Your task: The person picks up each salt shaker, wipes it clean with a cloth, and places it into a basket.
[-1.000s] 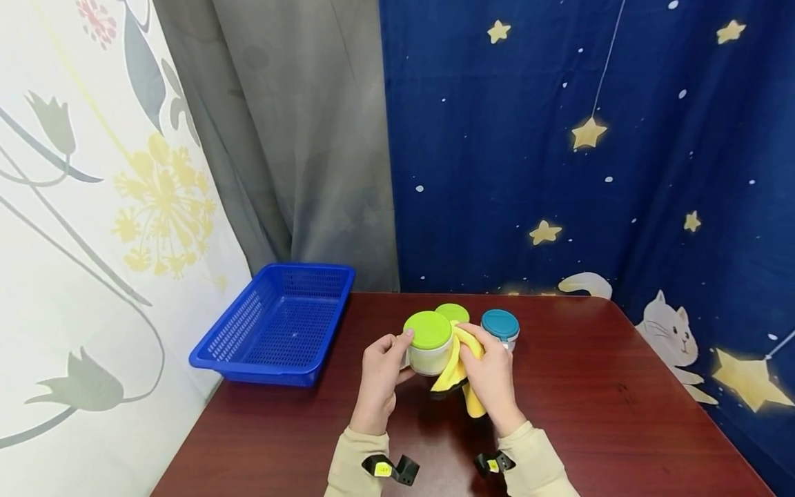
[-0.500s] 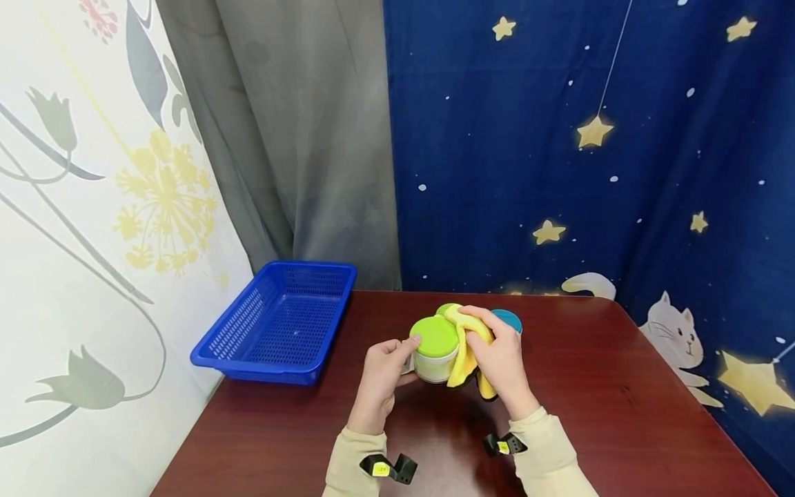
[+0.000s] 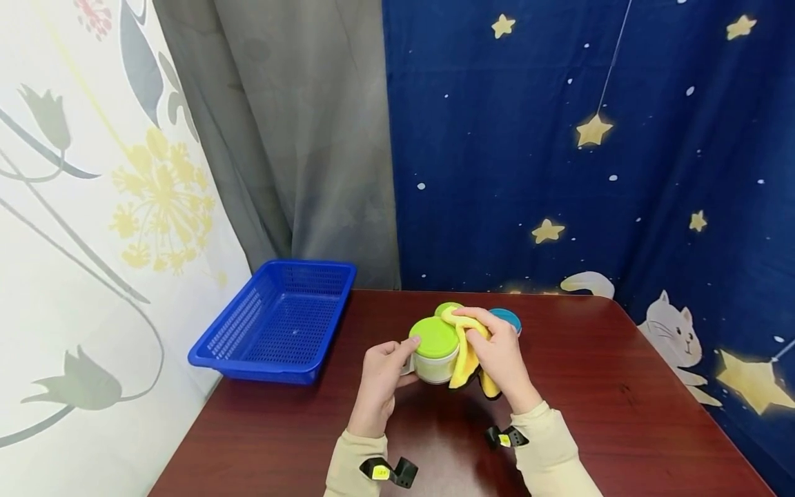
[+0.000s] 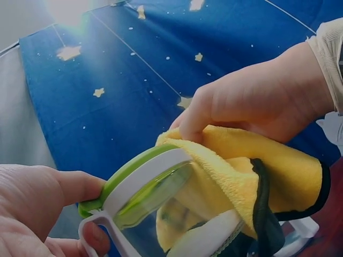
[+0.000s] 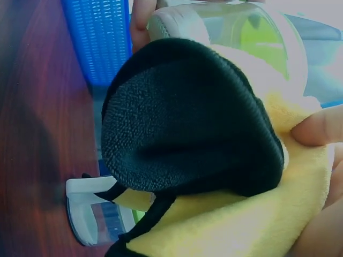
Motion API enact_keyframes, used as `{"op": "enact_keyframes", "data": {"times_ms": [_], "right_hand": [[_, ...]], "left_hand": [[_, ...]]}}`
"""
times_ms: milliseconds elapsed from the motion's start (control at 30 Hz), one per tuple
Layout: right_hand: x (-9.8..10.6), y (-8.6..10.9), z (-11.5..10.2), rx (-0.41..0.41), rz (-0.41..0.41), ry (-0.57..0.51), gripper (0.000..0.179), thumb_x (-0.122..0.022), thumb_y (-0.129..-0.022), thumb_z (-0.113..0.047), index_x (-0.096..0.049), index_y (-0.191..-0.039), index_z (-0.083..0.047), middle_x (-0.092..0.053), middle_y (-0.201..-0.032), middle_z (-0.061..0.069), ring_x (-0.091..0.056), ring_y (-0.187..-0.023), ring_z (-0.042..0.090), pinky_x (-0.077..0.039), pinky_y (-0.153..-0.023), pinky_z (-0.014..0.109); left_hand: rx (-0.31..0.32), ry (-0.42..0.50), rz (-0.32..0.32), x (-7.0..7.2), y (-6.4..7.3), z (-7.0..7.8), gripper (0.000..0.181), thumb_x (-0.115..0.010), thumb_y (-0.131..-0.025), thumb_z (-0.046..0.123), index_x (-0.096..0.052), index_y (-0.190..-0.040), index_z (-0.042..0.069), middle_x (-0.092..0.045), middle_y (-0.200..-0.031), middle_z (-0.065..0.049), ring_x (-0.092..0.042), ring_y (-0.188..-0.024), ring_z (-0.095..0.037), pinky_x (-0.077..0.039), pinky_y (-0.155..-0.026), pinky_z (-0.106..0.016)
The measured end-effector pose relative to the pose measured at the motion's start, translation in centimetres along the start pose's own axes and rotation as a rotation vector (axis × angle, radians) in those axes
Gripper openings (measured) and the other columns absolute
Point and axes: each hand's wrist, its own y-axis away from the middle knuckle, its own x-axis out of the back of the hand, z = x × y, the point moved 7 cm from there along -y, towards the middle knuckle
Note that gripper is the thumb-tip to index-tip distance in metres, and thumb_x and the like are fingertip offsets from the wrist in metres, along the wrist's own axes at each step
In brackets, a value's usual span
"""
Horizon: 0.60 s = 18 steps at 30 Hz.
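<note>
In the head view my left hand (image 3: 380, 379) grips a clear jar (image 3: 435, 367) with a green lid, thumb on the lid's edge. The left wrist view shows its white handle (image 4: 110, 227), with fingers hooked at it. My right hand (image 3: 504, 352) pinches a yellow cloth (image 3: 467, 359) with black edging and lays it along the jar's right side, up to the lid. From the right wrist, the cloth's dark grey face (image 5: 187, 118) hides much of the jar. The jar is tilted in the left wrist view.
Behind the hands stand a second green-lidded jar (image 3: 444, 308) and a blue-lidded jar (image 3: 508, 319), both partly hidden. A blue perforated basket (image 3: 273, 373) sits at the left edge of the dark red table (image 3: 621, 393). Curtains (image 3: 497, 138) hang behind.
Both hands shifted slightly right with the jar and cloth. My right hand moved the cloth up toward the lid's rim, covering more of the jars behind. The last half second shows little movement.
</note>
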Motion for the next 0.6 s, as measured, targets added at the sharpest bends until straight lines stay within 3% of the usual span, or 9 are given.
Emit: {"op": "enact_keyframes", "data": {"times_ms": [133, 367, 600], "right_hand": [[-0.7, 0.2, 0.9, -0.026, -0.010, -0.036, 0.037, -0.062, -0.095, -0.005, -0.072, -0.122, -0.028, -0.068, -0.120, -0.004, -0.064, -0.088, 0.020, -0.056, -0.069, 0.032], [-2.5, 1.2, 4.3, -0.127, -0.072, -0.045, 0.034, -0.059, -0.095, 0.002, -0.073, -0.121, -0.015, -0.071, -0.108, 0.006, -0.067, -0.076, 0.019, -0.056, -0.065, 0.030], [-2.1, 1.4, 3.9, -0.160, -0.058, -0.073, 0.034, -0.056, -0.094, 0.002, -0.072, -0.119, -0.013, -0.070, -0.108, 0.009, -0.066, -0.075, 0.021, -0.055, -0.068, 0.028]], "left_hand": [[-0.002, 0.023, 0.033, 0.5, 0.2, 0.0, 0.045, -0.081, -0.086, 0.027, -0.048, -0.065, 0.005, -0.046, -0.073, -0.006, -0.066, -0.081, -0.025, -0.059, -0.067, -0.048], [-0.011, 0.041, 0.019, 0.8, 0.5, 0.5, 0.044, -0.081, -0.086, 0.025, -0.048, -0.064, 0.005, -0.043, -0.071, -0.004, -0.062, -0.077, -0.023, -0.059, -0.064, -0.047], [-0.010, 0.038, -0.004, 0.5, 0.1, 0.6, 0.045, -0.080, -0.087, 0.028, -0.047, -0.068, 0.004, -0.047, -0.081, -0.009, -0.066, -0.083, -0.024, -0.059, -0.069, -0.047]]}}
